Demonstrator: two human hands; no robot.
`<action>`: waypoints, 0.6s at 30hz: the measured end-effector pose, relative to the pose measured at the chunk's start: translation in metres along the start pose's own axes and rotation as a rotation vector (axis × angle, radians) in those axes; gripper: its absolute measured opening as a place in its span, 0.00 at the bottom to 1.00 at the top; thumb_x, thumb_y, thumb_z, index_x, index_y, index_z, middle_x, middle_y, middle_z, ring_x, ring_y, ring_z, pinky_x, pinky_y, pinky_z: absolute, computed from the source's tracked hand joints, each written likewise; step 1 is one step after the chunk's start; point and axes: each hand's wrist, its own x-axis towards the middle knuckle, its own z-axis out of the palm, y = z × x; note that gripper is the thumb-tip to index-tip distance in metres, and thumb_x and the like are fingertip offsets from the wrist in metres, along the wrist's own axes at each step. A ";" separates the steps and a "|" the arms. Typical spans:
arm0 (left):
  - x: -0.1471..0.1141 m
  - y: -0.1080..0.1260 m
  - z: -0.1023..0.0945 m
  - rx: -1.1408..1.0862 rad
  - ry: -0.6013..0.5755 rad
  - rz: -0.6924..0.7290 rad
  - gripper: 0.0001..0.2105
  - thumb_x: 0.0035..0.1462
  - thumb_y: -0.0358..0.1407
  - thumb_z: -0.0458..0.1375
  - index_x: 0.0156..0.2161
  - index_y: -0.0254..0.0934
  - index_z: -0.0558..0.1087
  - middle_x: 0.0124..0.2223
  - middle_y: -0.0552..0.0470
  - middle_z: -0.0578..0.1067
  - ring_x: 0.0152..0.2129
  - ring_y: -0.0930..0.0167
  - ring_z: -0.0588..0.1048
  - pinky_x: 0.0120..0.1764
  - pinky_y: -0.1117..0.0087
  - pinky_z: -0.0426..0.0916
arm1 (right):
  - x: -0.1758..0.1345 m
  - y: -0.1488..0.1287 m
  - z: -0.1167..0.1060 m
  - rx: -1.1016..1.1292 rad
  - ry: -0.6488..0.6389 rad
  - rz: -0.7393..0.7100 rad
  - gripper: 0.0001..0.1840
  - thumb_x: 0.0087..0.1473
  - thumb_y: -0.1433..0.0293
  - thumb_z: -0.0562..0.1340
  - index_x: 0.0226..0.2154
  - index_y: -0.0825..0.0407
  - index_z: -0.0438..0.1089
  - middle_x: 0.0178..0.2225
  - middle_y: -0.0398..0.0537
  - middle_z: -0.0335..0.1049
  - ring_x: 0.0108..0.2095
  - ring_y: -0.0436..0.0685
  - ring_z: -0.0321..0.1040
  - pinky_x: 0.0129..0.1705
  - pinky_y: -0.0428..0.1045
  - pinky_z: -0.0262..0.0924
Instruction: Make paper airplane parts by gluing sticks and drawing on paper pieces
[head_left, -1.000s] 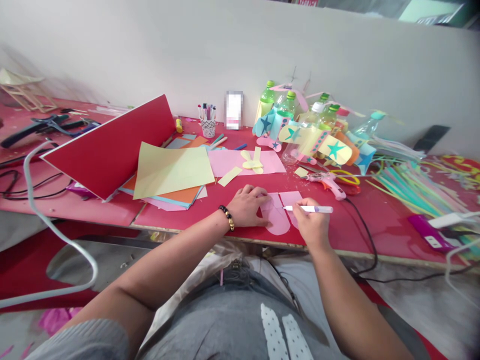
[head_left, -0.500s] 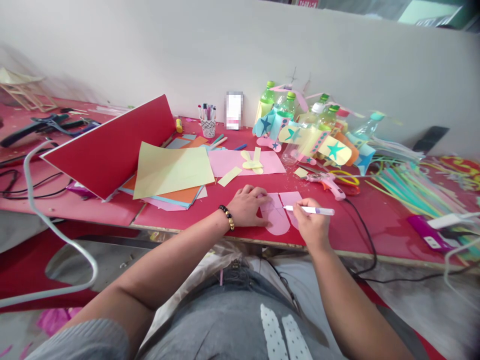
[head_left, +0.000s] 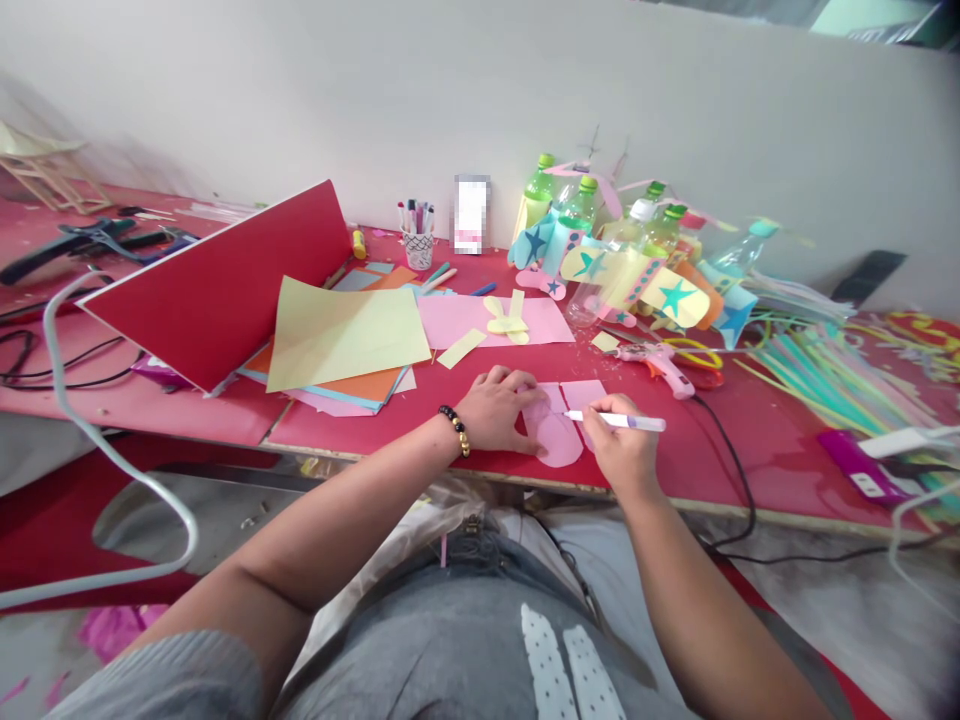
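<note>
My right hand (head_left: 624, 448) grips a white pen (head_left: 626, 420) with a purple band, its tip on a pink paper piece (head_left: 559, 440) with a rounded lower end. Faint lines show on that paper near the tip. Fingers spread, my left hand (head_left: 499, 412) presses the same piece flat from its left side. Another pink paper piece (head_left: 589, 395) lies just right of it, partly under my right hand. Beyond my hands a yellow propeller-shaped cutout (head_left: 508, 322) rests on a pink sheet (head_left: 454, 320).
At right lie a pink glue gun (head_left: 660, 368), coloured strips (head_left: 810, 375) and a purple power strip (head_left: 862, 470). Decorated bottles (head_left: 577, 205) stand behind. Yellow paper (head_left: 349, 335) tops a stack at left, beside a leaning red board (head_left: 225, 285). A pen cup (head_left: 418, 245) is by the wall.
The pen tip has moved slightly left across the pink paper, with my right hand following. My left hand stays on the paper. The view has shifted a little.
</note>
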 end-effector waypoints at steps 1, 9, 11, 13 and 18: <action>0.000 0.000 0.000 0.001 -0.005 -0.001 0.39 0.45 0.65 0.58 0.61 0.52 0.63 0.62 0.51 0.61 0.55 0.56 0.57 0.56 0.54 0.56 | 0.000 0.000 0.000 -0.001 0.010 0.005 0.07 0.53 0.66 0.61 0.26 0.50 0.67 0.24 0.43 0.68 0.26 0.54 0.66 0.28 0.48 0.59; 0.019 0.007 -0.015 0.146 -0.153 0.036 0.40 0.42 0.64 0.60 0.61 0.59 0.61 0.58 0.47 0.61 0.50 0.54 0.59 0.47 0.49 0.62 | 0.000 0.001 -0.001 -0.017 0.056 0.010 0.06 0.52 0.68 0.61 0.26 0.51 0.67 0.23 0.43 0.67 0.25 0.54 0.65 0.28 0.48 0.58; 0.025 0.010 -0.019 0.179 -0.194 0.028 0.41 0.40 0.63 0.62 0.61 0.61 0.60 0.57 0.46 0.61 0.49 0.53 0.59 0.46 0.48 0.63 | 0.001 0.002 -0.001 -0.022 0.054 0.000 0.06 0.51 0.68 0.61 0.25 0.51 0.67 0.23 0.43 0.67 0.25 0.54 0.65 0.28 0.48 0.57; 0.029 0.011 -0.021 0.193 -0.210 0.021 0.42 0.39 0.62 0.63 0.61 0.63 0.59 0.57 0.46 0.61 0.49 0.52 0.59 0.45 0.47 0.63 | 0.002 0.002 0.000 -0.025 0.050 -0.008 0.06 0.51 0.68 0.61 0.25 0.51 0.67 0.23 0.43 0.66 0.25 0.54 0.65 0.29 0.48 0.57; 0.031 0.012 -0.019 0.199 -0.229 0.013 0.43 0.39 0.61 0.63 0.62 0.65 0.57 0.58 0.46 0.60 0.50 0.52 0.58 0.45 0.46 0.63 | 0.003 0.003 0.001 -0.025 0.029 -0.030 0.07 0.51 0.68 0.60 0.24 0.50 0.67 0.23 0.43 0.66 0.27 0.54 0.65 0.32 0.50 0.58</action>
